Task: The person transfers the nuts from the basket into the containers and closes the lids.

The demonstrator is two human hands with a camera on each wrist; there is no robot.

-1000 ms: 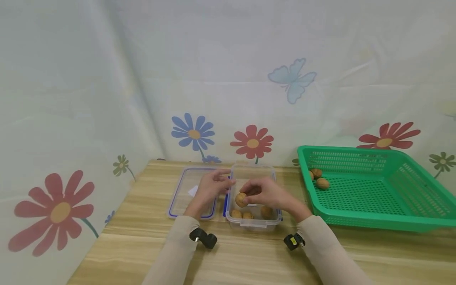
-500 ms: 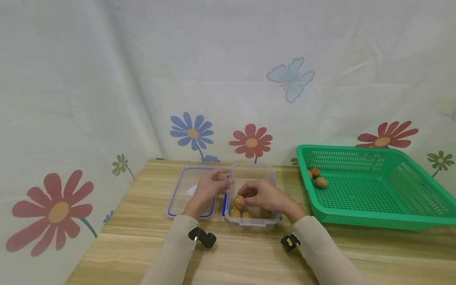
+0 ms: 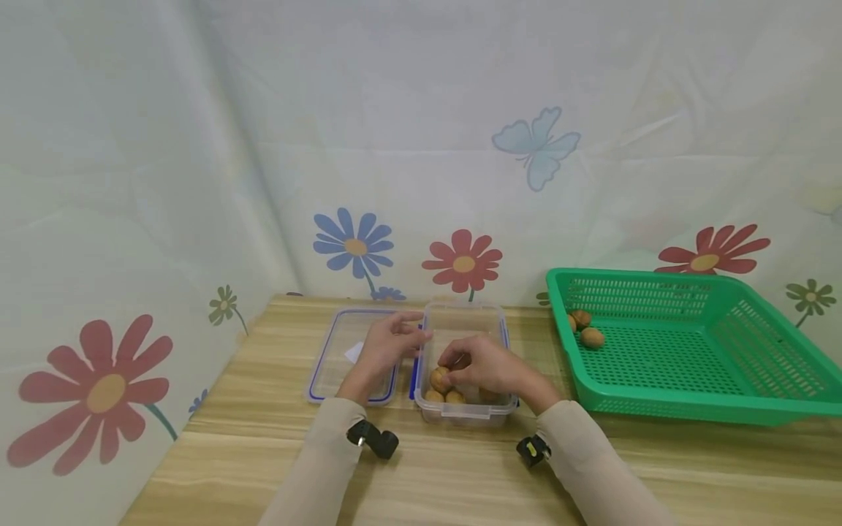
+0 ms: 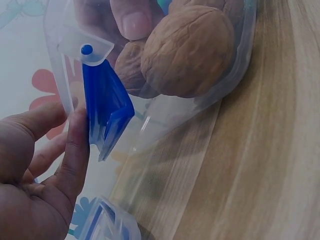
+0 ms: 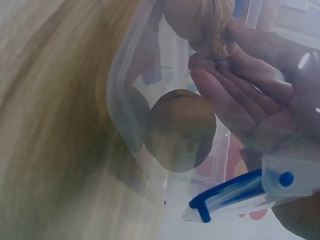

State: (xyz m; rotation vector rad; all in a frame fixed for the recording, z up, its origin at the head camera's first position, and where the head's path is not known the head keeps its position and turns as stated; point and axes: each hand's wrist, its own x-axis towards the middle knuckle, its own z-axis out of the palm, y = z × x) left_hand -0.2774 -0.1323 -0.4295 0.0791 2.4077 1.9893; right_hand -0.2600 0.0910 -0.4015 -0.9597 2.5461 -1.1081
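A clear plastic food container (image 3: 465, 413) with blue side clips stands on the table, several walnuts inside along its near end. My right hand (image 3: 490, 364) reaches down into it and pinches a walnut (image 3: 440, 379) between thumb and fingers, low over two other walnuts (image 3: 454, 397) in the near left corner. Through the wall in the right wrist view, another walnut (image 5: 180, 131) sits apart from the held one. At the container's left side is my left hand (image 3: 388, 343). Its fairly straight fingers (image 4: 76, 145) touch the wall beside the hanging blue clip (image 4: 105, 105).
A clear lid (image 3: 320, 372) with a blue seal lies left of the container, partly under the left forearm. The green basket (image 3: 658, 405) on the right holds a few walnuts (image 3: 592, 337) at its left end. A flowered sheet (image 3: 395, 146) hangs behind the table.
My right hand has lowered the walnut toward the container's near left corner, down to the walnuts there. The left hand has stayed at the left wall.
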